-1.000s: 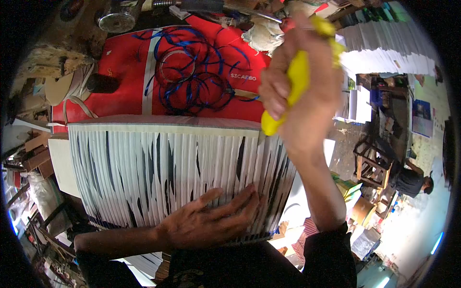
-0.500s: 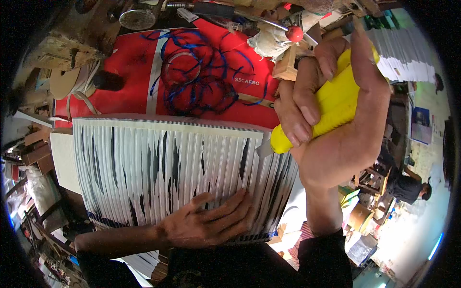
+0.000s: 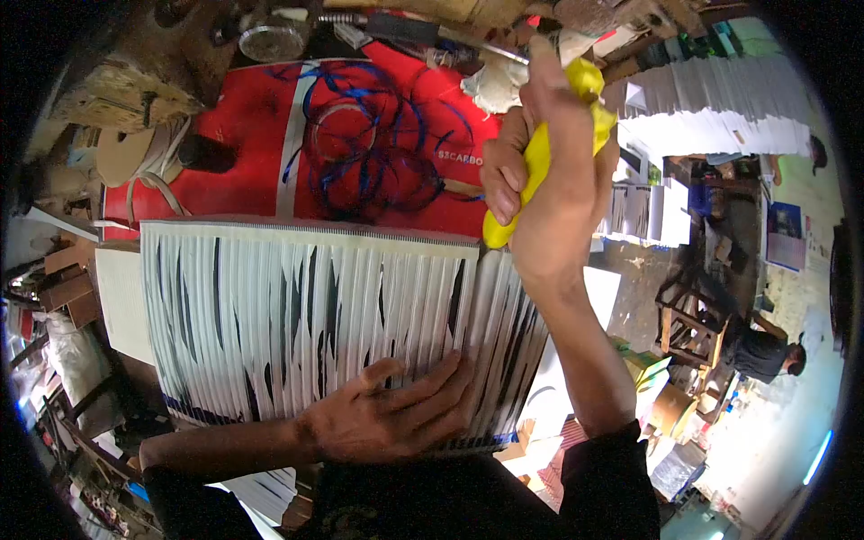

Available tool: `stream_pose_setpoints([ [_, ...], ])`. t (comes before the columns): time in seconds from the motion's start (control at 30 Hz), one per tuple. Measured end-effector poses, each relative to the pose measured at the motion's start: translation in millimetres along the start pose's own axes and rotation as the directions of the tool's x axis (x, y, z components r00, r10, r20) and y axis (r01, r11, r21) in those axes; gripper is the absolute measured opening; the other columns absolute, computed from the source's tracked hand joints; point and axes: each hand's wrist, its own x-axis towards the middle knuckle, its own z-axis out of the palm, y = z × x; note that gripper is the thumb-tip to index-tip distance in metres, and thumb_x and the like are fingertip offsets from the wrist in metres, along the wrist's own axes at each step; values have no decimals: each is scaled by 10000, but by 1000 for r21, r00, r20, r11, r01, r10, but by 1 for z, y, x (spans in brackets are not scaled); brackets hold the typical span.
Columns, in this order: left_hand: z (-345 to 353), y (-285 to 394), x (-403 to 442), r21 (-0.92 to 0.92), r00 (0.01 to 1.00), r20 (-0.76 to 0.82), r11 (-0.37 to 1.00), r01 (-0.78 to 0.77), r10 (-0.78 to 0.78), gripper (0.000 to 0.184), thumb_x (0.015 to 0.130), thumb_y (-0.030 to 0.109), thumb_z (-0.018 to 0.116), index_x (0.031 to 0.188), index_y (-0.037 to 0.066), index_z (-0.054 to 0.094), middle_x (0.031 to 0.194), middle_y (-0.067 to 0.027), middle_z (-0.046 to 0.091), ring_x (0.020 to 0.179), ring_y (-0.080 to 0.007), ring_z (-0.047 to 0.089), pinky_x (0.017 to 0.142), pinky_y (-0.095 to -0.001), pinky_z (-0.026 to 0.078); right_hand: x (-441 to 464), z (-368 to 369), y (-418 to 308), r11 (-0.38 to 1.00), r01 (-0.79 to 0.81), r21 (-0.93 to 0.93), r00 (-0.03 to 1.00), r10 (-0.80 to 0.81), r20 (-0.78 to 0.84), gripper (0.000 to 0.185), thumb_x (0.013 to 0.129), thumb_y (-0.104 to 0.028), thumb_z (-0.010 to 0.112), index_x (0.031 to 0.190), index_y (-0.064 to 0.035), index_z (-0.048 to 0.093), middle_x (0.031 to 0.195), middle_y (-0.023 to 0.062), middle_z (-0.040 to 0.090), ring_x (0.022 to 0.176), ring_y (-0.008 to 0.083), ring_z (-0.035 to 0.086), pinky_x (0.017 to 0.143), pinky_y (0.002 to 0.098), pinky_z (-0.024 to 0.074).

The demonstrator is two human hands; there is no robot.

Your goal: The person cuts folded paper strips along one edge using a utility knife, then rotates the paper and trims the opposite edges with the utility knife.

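My left hand (image 3: 396, 409) lies with fingers spread on the near part of a row of white bound booklets (image 3: 270, 306). A pale strip with a toothed edge (image 3: 315, 238) runs along the far side of the row. My right hand (image 3: 558, 189) is wrapped round a yellow-handled tool (image 3: 535, 171), whose lower end is at the right end of that strip. Its blade is hidden. Beyond the booklets lies a red sheet (image 3: 234, 117) bearing loose blue curled strips (image 3: 346, 180).
A roll of pale tape (image 3: 126, 157) and a dark cylinder (image 3: 205, 154) sit at the left. More stacked paper (image 3: 720, 99) stands at the upper right. A person in dark clothes (image 3: 756, 349) is at the far right, beside a wooden stool (image 3: 688, 319).
Over the last half second my right hand has moved left and away from the camera with the yellow tool, after coming nearer before that. My left hand has stayed nearly still on the booklets.
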Motion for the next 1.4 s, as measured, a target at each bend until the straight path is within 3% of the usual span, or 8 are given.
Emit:
stream_pose_setpoints([
  [0.27, -3, 2, -20, -120, 992, 127, 992, 37, -22, 327, 969, 360, 594, 1244, 182, 584, 1503, -71, 498, 1448, -184, 389, 1028, -452, 361, -2, -25, -39, 852, -119, 510, 978, 12, 208, 412, 1052, -482, 368, 923, -100, 453, 553, 24, 364, 395, 116, 275, 377, 259, 259],
  [0.57, -2, 2, -20, -75, 995, 103, 997, 26, -18, 296, 961, 347, 594, 1222, 206, 598, 1502, -41, 516, 1433, -173, 396, 1003, -425, 382, -9, -11, -31, 843, -191, 503, 966, 72, 246, 384, 1071, -434, 345, 929, -91, 444, 552, 27, 350, 382, 119, 251, 377, 252, 253],
  [0.77, -3, 0, -18, -44, 995, 103, 999, -12, 17, 324, 932, 347, 586, 1231, 219, 592, 1488, -42, 543, 1393, -173, 464, 961, -438, 390, -3, -3, -38, 986, -138, 97, 977, 120, 174, 348, 1066, -413, 365, 934, -99, 437, 577, 18, 346, 402, 111, 265, 366, 250, 257],
  [0.87, -4, -1, -18, -30, 995, 93, 999, -23, 26, 350, 926, 352, 589, 1249, 221, 578, 1496, -46, 532, 1395, -177, 462, 952, -436, 397, -4, -6, -30, 933, -27, 359, 950, -87, 299, 344, 1063, -407, 370, 934, -95, 435, 597, 19, 354, 409, 107, 263, 367, 249, 267],
  [1.0, -5, 1, -19, -50, 994, 110, 999, 2, 4, 359, 945, 366, 596, 1267, 210, 563, 1523, -49, 489, 1440, -186, 390, 985, -418, 388, -5, -3, -41, 917, -86, 389, 956, -35, 293, 354, 1064, -407, 363, 929, -86, 431, 585, 30, 348, 404, 111, 260, 366, 251, 263],
  [1.1, -3, -1, -19, -49, 994, 106, 999, -13, 18, 357, 942, 374, 593, 1260, 214, 563, 1529, -49, 482, 1440, -188, 390, 981, -414, 387, -6, 3, -43, 903, -80, 423, 995, 97, -18, 370, 1068, -416, 345, 925, -84, 424, 562, 34, 327, 398, 117, 260, 362, 250, 257],
  [1.23, -3, -1, -19, 14, 995, 100, 1000, -21, 19, 349, 936, 377, 593, 1250, 227, 564, 1535, -47, 476, 1442, -188, 386, 976, -408, 387, -6, -8, -18, 918, -10, 396, 953, -111, 281, 358, 1065, -411, 355, 965, -78, 442, 681, 16, 397, 425, 102, 281, 362, 244, 271],
  [1.4, -6, -2, -17, -18, 994, 111, 1000, -23, 25, 344, 928, 374, 606, 1241, 237, 562, 1532, -53, 472, 1449, -195, 369, 950, -404, 405, -6, 5, -30, 926, -21, 377, 975, -65, 214, 357, 1059, -403, 381, 1049, -62, 486, 747, 5, 420, 437, 90, 298, 370, 244, 283],
])
